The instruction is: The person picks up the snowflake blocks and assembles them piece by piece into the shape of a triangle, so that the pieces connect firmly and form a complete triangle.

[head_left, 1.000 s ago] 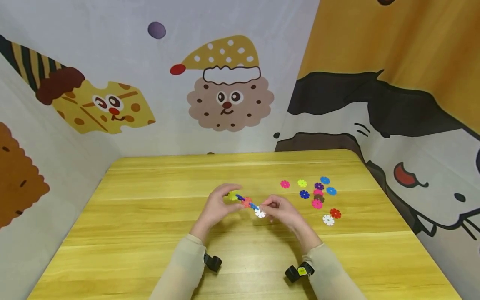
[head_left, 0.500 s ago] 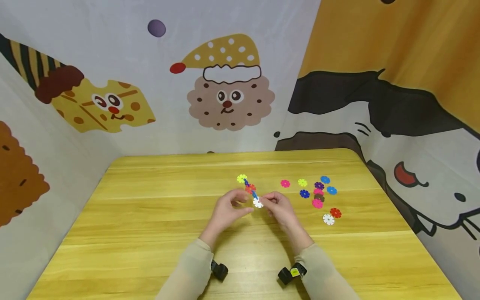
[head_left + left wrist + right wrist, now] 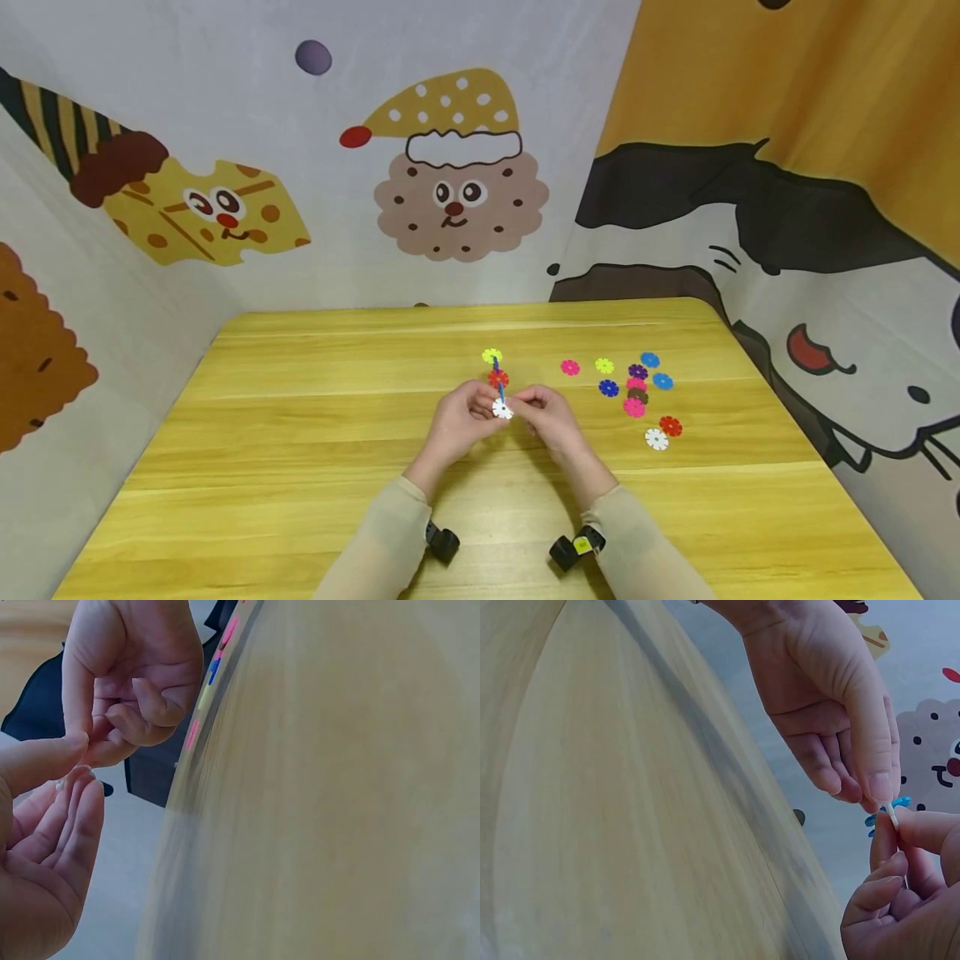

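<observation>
A chain of slotted snowflake discs points away from me over the table. It runs from a yellow disc (image 3: 492,356) at the far end through a dark blue one seen edge-on, a red disc (image 3: 498,379) and a light blue one (image 3: 901,802) to a white snowflake disc (image 3: 502,409). My right hand (image 3: 553,421) pinches the white disc at its right edge between thumb and forefinger. From the other side my left hand (image 3: 459,423) holds it too, thumb at the near edge and fingertips at the left. In the right wrist view the white disc shows edge-on between both hands.
Several loose discs lie to the right on the wooden table (image 3: 300,467), among them a pink one (image 3: 570,367), a dark blue one (image 3: 609,388), a red one (image 3: 671,427) and another white one (image 3: 657,439). A cartoon-printed curtain (image 3: 337,225) stands behind the table.
The chain has swung from lying leftward to pointing away from me. My left hand has left its far yellow end and come to the white disc, while my right hand kept hold and shifted slightly left.
</observation>
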`<move>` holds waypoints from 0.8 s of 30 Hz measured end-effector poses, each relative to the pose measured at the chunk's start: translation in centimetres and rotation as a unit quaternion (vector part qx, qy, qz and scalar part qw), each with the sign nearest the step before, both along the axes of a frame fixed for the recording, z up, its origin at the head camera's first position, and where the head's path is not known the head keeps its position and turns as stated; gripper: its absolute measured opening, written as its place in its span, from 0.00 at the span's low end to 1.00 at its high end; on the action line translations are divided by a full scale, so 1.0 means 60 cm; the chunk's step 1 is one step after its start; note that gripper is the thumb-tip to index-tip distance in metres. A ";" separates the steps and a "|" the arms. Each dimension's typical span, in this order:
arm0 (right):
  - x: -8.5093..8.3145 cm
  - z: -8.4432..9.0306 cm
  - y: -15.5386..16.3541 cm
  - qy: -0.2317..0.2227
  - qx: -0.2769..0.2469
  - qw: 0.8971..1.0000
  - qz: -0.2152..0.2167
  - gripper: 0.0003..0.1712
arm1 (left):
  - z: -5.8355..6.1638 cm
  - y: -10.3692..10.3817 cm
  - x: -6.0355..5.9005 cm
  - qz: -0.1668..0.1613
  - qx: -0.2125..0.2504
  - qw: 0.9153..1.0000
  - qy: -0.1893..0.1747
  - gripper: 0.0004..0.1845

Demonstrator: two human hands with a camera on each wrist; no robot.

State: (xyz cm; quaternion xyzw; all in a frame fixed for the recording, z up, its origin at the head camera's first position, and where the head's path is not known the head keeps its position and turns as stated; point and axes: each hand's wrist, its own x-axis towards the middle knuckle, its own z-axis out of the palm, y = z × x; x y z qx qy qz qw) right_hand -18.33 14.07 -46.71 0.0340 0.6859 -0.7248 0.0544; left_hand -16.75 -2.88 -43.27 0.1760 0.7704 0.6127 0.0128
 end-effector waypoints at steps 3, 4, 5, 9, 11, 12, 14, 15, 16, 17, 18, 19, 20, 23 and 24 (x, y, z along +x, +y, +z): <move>-0.001 -0.002 0.001 0.001 0.000 1.000 0.007 0.12 | 0.007 -0.003 0.005 0.000 0.000 1.000 -0.007 0.16; -0.001 -0.002 0.001 0.001 -0.001 1.000 0.010 0.12 | 0.006 -0.004 0.004 -0.002 0.004 1.000 -0.012 0.16; -0.001 -0.002 0.003 0.000 -0.003 1.000 0.014 0.13 | -0.003 -0.005 -0.001 -0.002 0.009 1.000 -0.018 0.16; -0.002 -0.005 0.007 0.004 -0.005 1.000 0.030 0.16 | -0.015 -0.010 -0.009 -0.008 0.038 0.999 -0.034 0.16; -0.002 -0.006 0.009 0.009 -0.009 0.999 0.035 0.17 | -0.016 -0.012 -0.010 -0.010 0.047 0.998 -0.038 0.16; -0.001 -0.006 0.010 0.014 -0.008 0.999 0.036 0.16 | -0.009 -0.013 -0.007 -0.012 0.051 0.998 -0.039 0.17; 0.000 -0.006 0.012 0.023 -0.007 0.999 0.038 0.16 | -0.007 -0.014 -0.008 -0.012 0.057 0.997 -0.044 0.17; 0.001 -0.006 0.015 0.028 -0.004 0.999 0.040 0.16 | -0.007 -0.015 -0.008 -0.012 0.061 0.997 -0.046 0.17; 0.002 -0.006 0.018 0.030 0.001 0.999 0.041 0.16 | -0.007 -0.015 -0.008 -0.011 0.066 0.997 -0.047 0.18; 0.002 -0.007 0.024 0.033 0.007 0.999 0.043 0.17 | -0.008 -0.015 -0.009 -0.010 0.071 0.996 -0.046 0.18; 0.004 -0.007 0.031 0.032 0.016 0.998 0.044 0.18 | -0.009 -0.016 -0.010 -0.009 0.077 0.996 -0.046 0.17; 0.005 -0.007 0.039 0.030 0.028 0.998 0.044 0.18 | -0.009 -0.016 -0.011 -0.008 0.081 0.996 -0.048 0.18; 0.006 -0.008 0.050 0.031 0.046 0.997 0.046 0.19 | -0.010 -0.016 -0.012 -0.006 0.085 0.995 -0.050 0.18; 0.011 -0.009 0.092 0.034 0.098 0.993 0.060 0.21 | -0.015 -0.018 -0.015 0.001 0.087 0.994 -0.061 0.18; 0.013 -0.009 0.109 0.037 0.119 0.990 0.065 0.22 | -0.013 -0.019 -0.015 0.003 0.088 0.994 -0.068 0.18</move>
